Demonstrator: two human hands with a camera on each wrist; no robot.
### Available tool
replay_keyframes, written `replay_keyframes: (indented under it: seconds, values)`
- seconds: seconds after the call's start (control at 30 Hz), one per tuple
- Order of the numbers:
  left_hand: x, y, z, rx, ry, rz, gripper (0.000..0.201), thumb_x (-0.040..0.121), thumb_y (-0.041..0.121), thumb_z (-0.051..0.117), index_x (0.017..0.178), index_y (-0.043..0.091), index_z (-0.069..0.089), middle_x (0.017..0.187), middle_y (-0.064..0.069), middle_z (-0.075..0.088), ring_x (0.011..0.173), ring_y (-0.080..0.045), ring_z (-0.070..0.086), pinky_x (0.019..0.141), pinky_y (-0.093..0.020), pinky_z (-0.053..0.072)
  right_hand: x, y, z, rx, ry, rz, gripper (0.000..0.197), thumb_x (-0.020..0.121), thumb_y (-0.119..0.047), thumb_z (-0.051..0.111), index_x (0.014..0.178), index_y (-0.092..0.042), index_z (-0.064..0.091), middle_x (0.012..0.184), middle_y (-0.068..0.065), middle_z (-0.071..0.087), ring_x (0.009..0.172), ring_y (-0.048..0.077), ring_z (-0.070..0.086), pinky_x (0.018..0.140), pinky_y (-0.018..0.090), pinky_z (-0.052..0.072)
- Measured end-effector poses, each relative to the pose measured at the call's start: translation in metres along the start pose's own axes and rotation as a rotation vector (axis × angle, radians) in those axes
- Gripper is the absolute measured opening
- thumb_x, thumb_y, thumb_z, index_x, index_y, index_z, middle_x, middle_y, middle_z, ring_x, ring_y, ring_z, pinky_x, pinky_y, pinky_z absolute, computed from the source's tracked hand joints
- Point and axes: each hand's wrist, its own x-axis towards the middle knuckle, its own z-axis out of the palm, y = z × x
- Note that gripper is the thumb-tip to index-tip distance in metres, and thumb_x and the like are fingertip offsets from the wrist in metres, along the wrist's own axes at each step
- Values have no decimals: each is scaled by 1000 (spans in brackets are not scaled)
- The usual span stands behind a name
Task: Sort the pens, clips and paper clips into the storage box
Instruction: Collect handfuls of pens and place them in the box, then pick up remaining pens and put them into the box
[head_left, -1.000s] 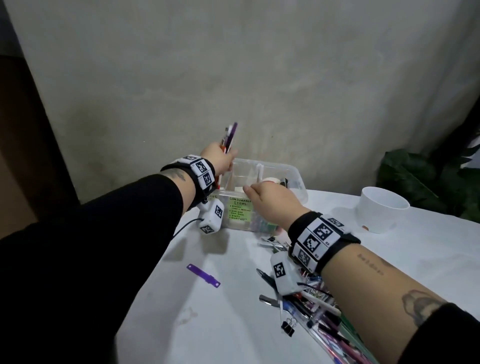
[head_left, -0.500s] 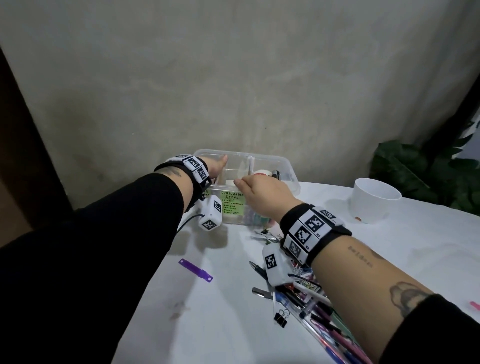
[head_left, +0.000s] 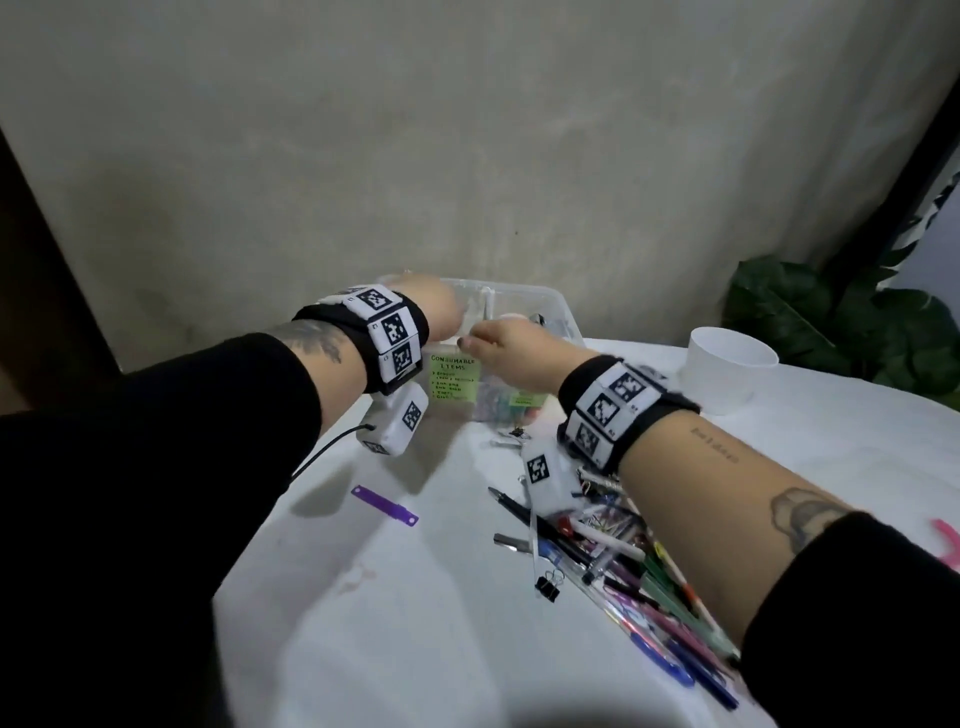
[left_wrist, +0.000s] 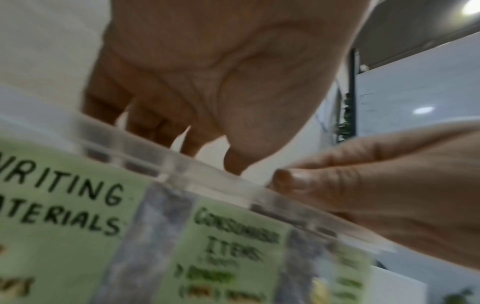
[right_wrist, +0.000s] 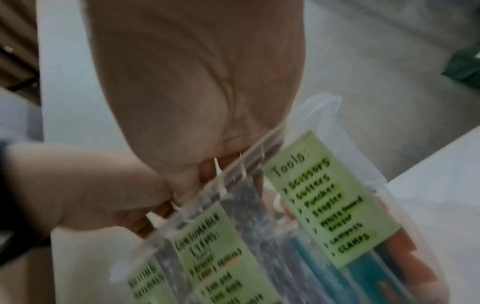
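The clear storage box (head_left: 553, 312) stands at the table's far edge, with green labels on its front for writing materials, consumable items and tools. My left hand (head_left: 436, 312) reaches down into its left compartment. In the left wrist view the left hand's fingers (left_wrist: 145, 115) point straight down behind the rim (left_wrist: 182, 162), tips hidden, and no pen shows in them. My right hand (head_left: 511, 348) grips the box's front rim, thumb (left_wrist: 293, 176) outside and fingers inside (right_wrist: 207, 170). A pile of pens (head_left: 623, 561) lies under my right forearm, with a black binder clip (head_left: 549, 584) beside it.
A purple flat strip (head_left: 384, 505) lies alone on the white table, near its left side. A white cup (head_left: 730, 364) stands at the right, with a dark green plant (head_left: 841, 322) behind it. A pink object (head_left: 948, 540) shows at the right edge. A wall rises close behind the box.
My left hand, which held pens upright above the box, has gone down into the left compartment, and the pens no longer show in it. My right hand has stayed on the front rim.
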Motion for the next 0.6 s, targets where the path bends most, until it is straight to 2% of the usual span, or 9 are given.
replay_keyframes:
  seconds: [0.07,0.13,0.2,0.27,0.3,0.37,0.43,0.5,0.6]
  values:
    - [-12,6,0,-164,220,140,28,100,34,42,113,14,58,111,-11,58,100,-29,58,86,-40,49,-8,3,-8,198,54,-40,16,96,-22,58,108,-18,67,97,-8,66,89,10,61,83,27,48]
    - [-28,14,5,-330,388,315,13,94,32,50,97,20,54,96,-3,56,88,-23,54,77,-37,47,-19,14,-14,297,209,-53,9,88,-12,66,93,-18,69,85,-9,66,78,-2,59,76,19,46]
    - [-42,23,14,-337,380,506,6,89,28,54,89,22,52,87,0,59,82,-23,54,73,-38,48,-37,28,-17,255,359,43,13,82,-11,70,77,-20,63,75,-6,62,64,-1,51,67,20,41]
    - [-58,32,25,-265,203,643,5,85,24,56,87,24,52,83,4,59,78,-20,55,68,-35,47,-61,39,-20,177,393,184,15,78,-13,76,73,-17,62,73,-3,62,62,7,49,62,25,40]
    - [-65,35,31,-187,74,693,7,84,23,57,87,27,52,83,7,59,77,-17,55,66,-33,47,-75,43,-21,143,337,233,14,76,-13,78,74,-14,64,72,-2,62,61,10,49,60,25,41]
    - [-77,41,45,4,-227,722,11,84,24,61,93,29,57,88,10,60,80,-12,57,63,-26,47,-103,46,-18,60,94,295,21,73,-20,84,77,-8,67,68,-2,61,58,11,50,57,25,41]
    - [-82,46,62,141,-449,671,21,85,32,70,103,28,61,95,10,61,84,-9,57,61,-19,41,-126,43,-13,-16,-158,327,33,67,-33,88,77,-9,68,64,-4,62,57,11,51,56,25,42]
    - [-82,50,75,176,-511,641,35,78,36,78,107,26,61,101,8,62,88,-12,58,62,-20,41,-144,40,-6,-39,-286,331,40,61,-38,91,77,-9,68,64,-5,65,57,11,54,57,26,44]
    - [-83,52,83,161,-414,631,31,76,34,80,99,26,61,96,8,62,85,-14,57,64,-23,42,-156,37,2,-68,-327,300,37,67,-23,88,86,0,66,56,-4,63,51,9,53,58,25,44]
